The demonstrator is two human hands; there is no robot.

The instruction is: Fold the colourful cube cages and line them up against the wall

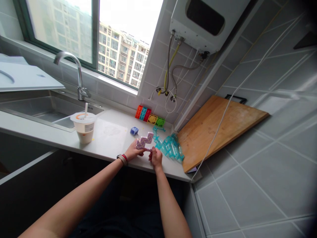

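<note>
A pink and lilac zigzag twist-snake puzzle (141, 142) is held low over the counter's front edge. My left hand (133, 151), with a watch and a red band at the wrist, is closed around its left part. The fingers of my right hand (156, 158) pinch its other end; the part inside them is hidden. Just behind lies a small blue block (134, 131). To the right of my right hand is a heap of clear and teal plastic pieces (170, 147).
A row of coloured blocks (150, 117) stands by the wall. Left are a lidded cup with a straw (84, 130), a sink (49, 110) and a tap (79, 79). A wooden board (218, 129) leans at right, a white cable (223, 115) across it. A water heater (208, 19) hangs above.
</note>
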